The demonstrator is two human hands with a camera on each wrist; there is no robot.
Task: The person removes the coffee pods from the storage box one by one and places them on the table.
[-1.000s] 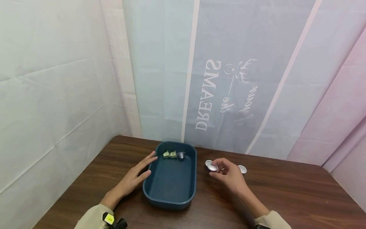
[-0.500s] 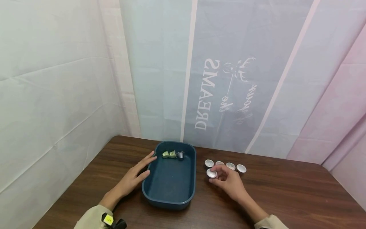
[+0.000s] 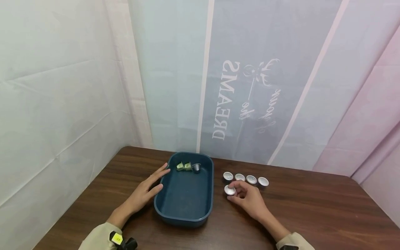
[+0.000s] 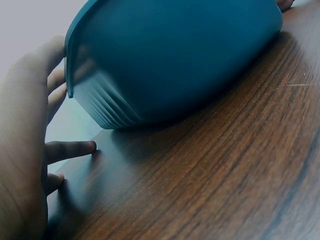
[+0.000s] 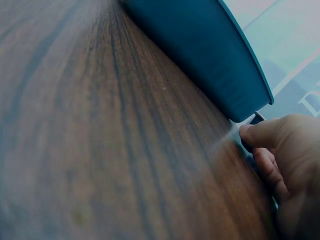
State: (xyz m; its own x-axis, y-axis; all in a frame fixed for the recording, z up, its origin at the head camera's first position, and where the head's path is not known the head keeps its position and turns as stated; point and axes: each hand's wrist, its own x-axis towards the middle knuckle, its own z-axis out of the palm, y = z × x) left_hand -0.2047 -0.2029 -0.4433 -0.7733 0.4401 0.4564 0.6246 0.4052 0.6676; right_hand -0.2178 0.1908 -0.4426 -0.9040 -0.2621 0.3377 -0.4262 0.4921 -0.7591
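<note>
In the head view my right hand (image 3: 250, 199) pinches a coffee capsule (image 3: 229, 190) between thumb and fingers, its silver lid facing up, at the table's surface. Just behind it, several more capsules (image 3: 251, 179) stand lid up in a row. My left hand (image 3: 143, 191) touches the left rim of a dark blue tub (image 3: 184, 219) with fingers extended. Inside the tub's far end lie two light green capsules (image 3: 187, 167) and a dark grey capsule (image 3: 196, 168). The right wrist view shows the thumb against the held capsule (image 5: 257, 118), mostly hidden by the hand.
The brown wooden table (image 3: 312, 208) extends to the right of the capsules. A printed curtain (image 3: 175, 86) hangs along its back edge, and a pale cloth (image 3: 62, 104) hangs on the left side.
My right hand has brought the held capsule down and nearer, in front of the row, where it is now level. More of the row has come into sight. The left hand stays at the tub.
</note>
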